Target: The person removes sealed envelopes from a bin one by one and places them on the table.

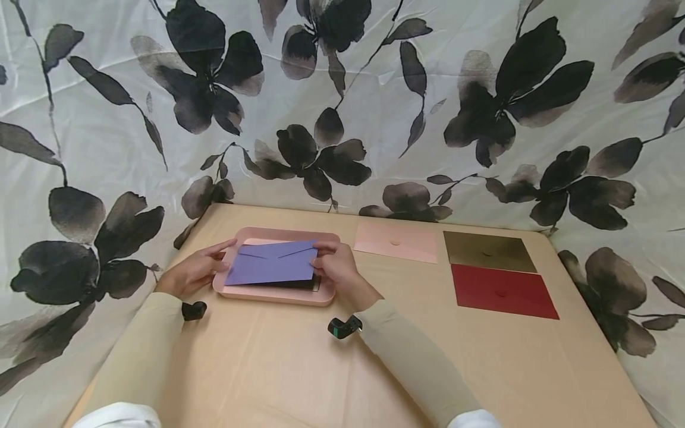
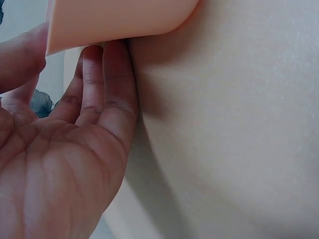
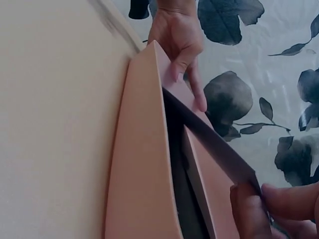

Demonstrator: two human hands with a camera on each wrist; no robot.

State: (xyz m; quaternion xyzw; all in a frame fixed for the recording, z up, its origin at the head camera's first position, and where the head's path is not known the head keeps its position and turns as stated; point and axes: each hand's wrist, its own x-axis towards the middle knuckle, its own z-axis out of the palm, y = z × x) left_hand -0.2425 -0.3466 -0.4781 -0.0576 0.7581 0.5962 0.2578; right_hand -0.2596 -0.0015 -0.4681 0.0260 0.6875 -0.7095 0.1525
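A purple envelope (image 1: 270, 267) lies tilted over a pink tray (image 1: 273, 296), its right end raised. My right hand (image 1: 342, 270) pinches that end between thumb and fingers. At the tray's left side my left hand (image 1: 192, 270) holds the rim, with fingers (image 2: 117, 74) against the tray's underside in the left wrist view. Beneath the envelope a dark flat piece (image 1: 294, 285) shows in the tray; what it is cannot be told. The right wrist view shows the lifted envelope's edge (image 3: 214, 134) from the side, above the tray's wall (image 3: 142, 149).
Right of the tray, a pale pink envelope (image 1: 396, 241), a gold envelope (image 1: 487, 251) and a red envelope (image 1: 503, 291) lie on the light wooden table (image 1: 289, 368). A floral cloth (image 1: 374, 148) hangs behind the table. Both wrists wear dark bands.
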